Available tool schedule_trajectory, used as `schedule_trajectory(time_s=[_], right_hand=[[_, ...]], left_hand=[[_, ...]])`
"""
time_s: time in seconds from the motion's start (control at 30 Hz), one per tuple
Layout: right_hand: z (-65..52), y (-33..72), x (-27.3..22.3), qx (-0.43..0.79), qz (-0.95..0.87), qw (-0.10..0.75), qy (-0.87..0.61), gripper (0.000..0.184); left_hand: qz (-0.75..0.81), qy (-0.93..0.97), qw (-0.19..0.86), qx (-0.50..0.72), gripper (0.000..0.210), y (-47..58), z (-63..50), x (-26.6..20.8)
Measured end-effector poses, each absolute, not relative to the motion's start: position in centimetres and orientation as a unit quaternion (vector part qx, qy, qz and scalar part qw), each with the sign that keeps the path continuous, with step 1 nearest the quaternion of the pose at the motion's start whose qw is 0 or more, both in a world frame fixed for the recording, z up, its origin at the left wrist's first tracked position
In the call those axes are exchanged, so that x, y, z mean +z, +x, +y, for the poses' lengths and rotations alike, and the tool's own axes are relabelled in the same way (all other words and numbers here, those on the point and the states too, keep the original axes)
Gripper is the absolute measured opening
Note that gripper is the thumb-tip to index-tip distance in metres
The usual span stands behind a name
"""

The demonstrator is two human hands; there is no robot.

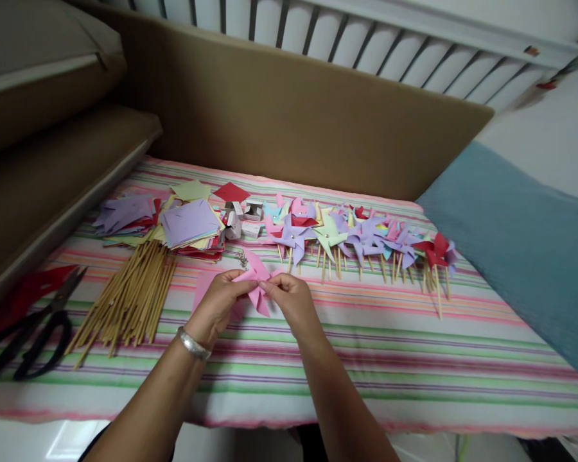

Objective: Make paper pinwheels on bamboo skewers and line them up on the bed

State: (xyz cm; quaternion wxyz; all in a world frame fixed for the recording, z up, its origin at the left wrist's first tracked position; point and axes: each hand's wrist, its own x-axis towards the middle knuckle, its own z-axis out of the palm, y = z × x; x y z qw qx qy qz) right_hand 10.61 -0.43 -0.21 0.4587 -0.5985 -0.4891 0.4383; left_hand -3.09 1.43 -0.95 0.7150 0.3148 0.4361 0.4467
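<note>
Between my two hands is a pink paper pinwheel (257,296), its blades folded in toward the middle. My left hand (220,296), with a silver bracelet at the wrist, pinches it from the left side. The fingertips of my right hand (291,298) press at its centre from the right; whether they also hold a pin there cannot be made out. Just behind the pinwheel lies a small heap of metal pins (241,258). Another piece of pink paper (201,289) shows partly behind my left hand.
Wooden sticks (125,301) lie fanned at the left, beside black-handled scissors (45,327) and red paper (29,295). Behind are stacked paper squares (192,222), small white boxes (243,218) and a row of finished pinwheels (366,237) on the striped cloth (390,359). A brown board (293,115) stands behind.
</note>
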Motion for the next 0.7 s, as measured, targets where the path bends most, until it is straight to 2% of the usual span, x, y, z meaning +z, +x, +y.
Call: schedule_trajectory(time_s=[0.33,0.53,0.63,0.7], right_hand=[[-0.3,10.2,0.1,0.410,-0.502,0.450,-0.614,0.015],[-0.4,9.3,0.4,0.421,-0.510,0.452,-0.599,0.018],[-0.3,9.2,0.8,0.452,-0.496,0.481,-0.565,0.016],[-0.1,9.5,0.9,0.445,-0.475,0.513,-0.560,0.022]], left_hand=[[0.418,0.326,0.726,0.440,0.018,-3.5,1.3,-0.7],[0.414,0.327,0.720,0.451,0.010,-4.1,1.2,-0.6],[0.415,0.314,0.714,0.469,0.011,-4.9,1.5,-0.4],[0.423,0.290,0.696,0.502,0.014,-5.8,1.8,-0.1]])
